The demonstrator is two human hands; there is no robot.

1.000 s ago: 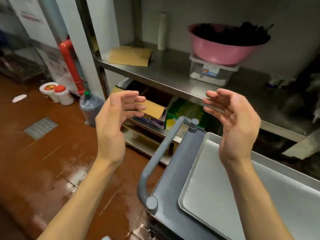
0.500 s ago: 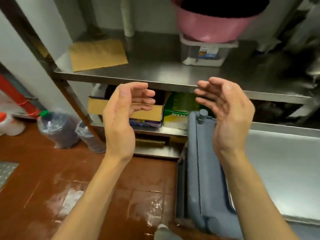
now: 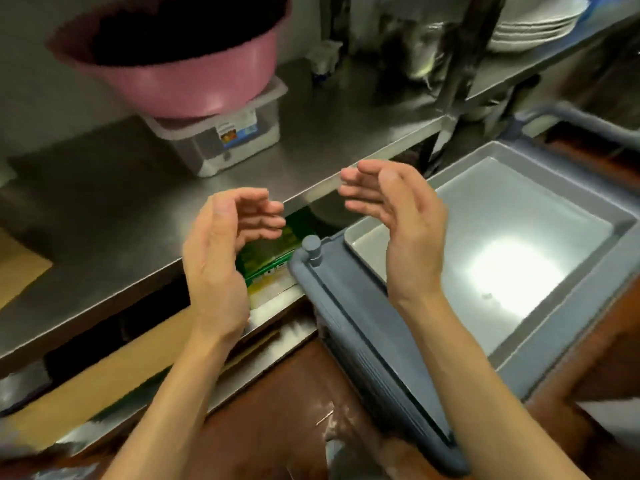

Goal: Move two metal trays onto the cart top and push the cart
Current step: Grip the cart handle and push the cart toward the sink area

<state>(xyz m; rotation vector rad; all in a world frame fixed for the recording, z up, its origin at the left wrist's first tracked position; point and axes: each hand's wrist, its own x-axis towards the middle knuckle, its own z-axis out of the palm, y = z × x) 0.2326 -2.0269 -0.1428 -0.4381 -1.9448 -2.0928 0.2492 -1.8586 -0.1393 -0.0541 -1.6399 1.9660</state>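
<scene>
A shiny metal tray (image 3: pixel 491 244) lies flat on the top of the grey cart (image 3: pixel 346 299), at the right of the view. The cart's near handle bar (image 3: pixel 374 362) runs along its left side, ending at a round post. My left hand (image 3: pixel 221 261) is raised over the edge of the steel shelf, fingers curled and apart, holding nothing. My right hand (image 3: pixel 398 223) hovers above the tray's near-left corner, palm facing left, also empty. Whether a second tray lies under the first, I cannot tell.
A steel shelf (image 3: pixel 138 209) carries a pink basin (image 3: pixel 180 74) on a clear plastic box (image 3: pixel 221 140). Green and yellow boxes (image 3: pixel 266 268) sit on the lower shelf. White plates (image 3: pixel 533 22) are stacked at the top right. The floor (image 3: pixel 277 420) is wet and brown.
The view has swung to the right and down, so more of the cart and the tray shows. Both hands stay raised, apart and empty, in the same pose.
</scene>
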